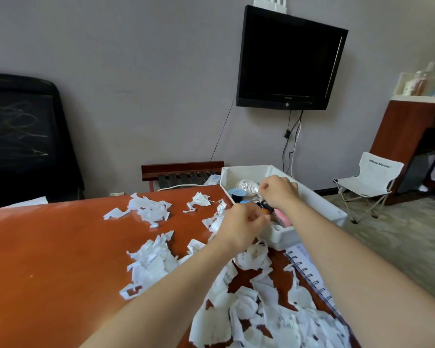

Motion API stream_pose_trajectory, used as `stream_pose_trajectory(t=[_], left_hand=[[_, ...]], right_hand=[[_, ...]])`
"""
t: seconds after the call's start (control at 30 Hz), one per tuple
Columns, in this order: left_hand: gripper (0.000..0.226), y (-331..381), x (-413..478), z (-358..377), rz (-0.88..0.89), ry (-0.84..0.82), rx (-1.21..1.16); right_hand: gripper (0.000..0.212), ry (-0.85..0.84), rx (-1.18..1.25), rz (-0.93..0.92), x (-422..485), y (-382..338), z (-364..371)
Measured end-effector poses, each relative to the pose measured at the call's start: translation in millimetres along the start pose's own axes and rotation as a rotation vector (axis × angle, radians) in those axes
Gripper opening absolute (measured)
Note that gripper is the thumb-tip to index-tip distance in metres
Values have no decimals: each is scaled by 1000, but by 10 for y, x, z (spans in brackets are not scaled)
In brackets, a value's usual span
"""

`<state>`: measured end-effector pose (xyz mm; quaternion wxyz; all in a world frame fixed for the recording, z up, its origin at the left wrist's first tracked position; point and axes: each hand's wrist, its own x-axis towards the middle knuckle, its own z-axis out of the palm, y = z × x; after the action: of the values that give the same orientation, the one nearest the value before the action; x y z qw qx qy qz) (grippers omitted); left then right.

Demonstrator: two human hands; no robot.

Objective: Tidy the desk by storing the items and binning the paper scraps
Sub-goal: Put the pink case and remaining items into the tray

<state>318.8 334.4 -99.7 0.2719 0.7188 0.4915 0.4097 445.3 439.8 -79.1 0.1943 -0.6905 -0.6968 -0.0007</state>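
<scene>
Hands: both forearms reach forward over the desk, bare, wrists close together at the tray.
Left hand (pixel 246 219): fingers curled inward, thumb against them, knuckles up, at the tray's near left rim; whether it pinches anything cannot be told.
Right hand (pixel 279 190): bent down at the wrist above the tray's middle, fingers folded under; what they hold, if anything, is hidden.
Torn white paper scraps (pixel 256 312): thin, crumpled, ragged-edged, some with faint print; heaped thickest under the forearms, with looser clusters to the left of the hands and further out across the desk.
Spiral-bound notebook with wire rings (pixel 309 267): flat at the desk's right edge, partly under scraps, just in front of the tray.
Glossy orange-brown wooden desk (pixel 48 247): smooth and reflective.
White rectangular plastic tray (pixel 319 199): matte, rounded corners, on the desk's far right corner, under both hands.
Pink ridged brush (pixel 284 217): inside the tray, between the wrists.
Small black and orange item (pixel 265 205): in the tray, just below the right hand; too small to identify.
Blue-lidded round jar (pixel 237 193): in the tray, left of the right hand.
Crumpled clear plastic bag (pixel 248 187): at the tray's far end.
Black flat screen (pixel 289 61): mounted on the grey wall beyond.
</scene>
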Motion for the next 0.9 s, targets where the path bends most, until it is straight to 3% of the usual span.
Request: stream_pose_trajectory(t=[0.23, 0.6, 0.9], left_hand=[[19, 210, -234, -571, -28, -62, 228], [27, 437, -1778, -1850, -167, -208, 579], [24, 524, -3140, -2470, -301, -188, 638]], right_hand=[[17, -117, 219, -153, -450, -417, -341], [14, -320, 129, -491, -1805, -1403, -760], [16, -382, 118, -662, -3011, -1993, -686]])
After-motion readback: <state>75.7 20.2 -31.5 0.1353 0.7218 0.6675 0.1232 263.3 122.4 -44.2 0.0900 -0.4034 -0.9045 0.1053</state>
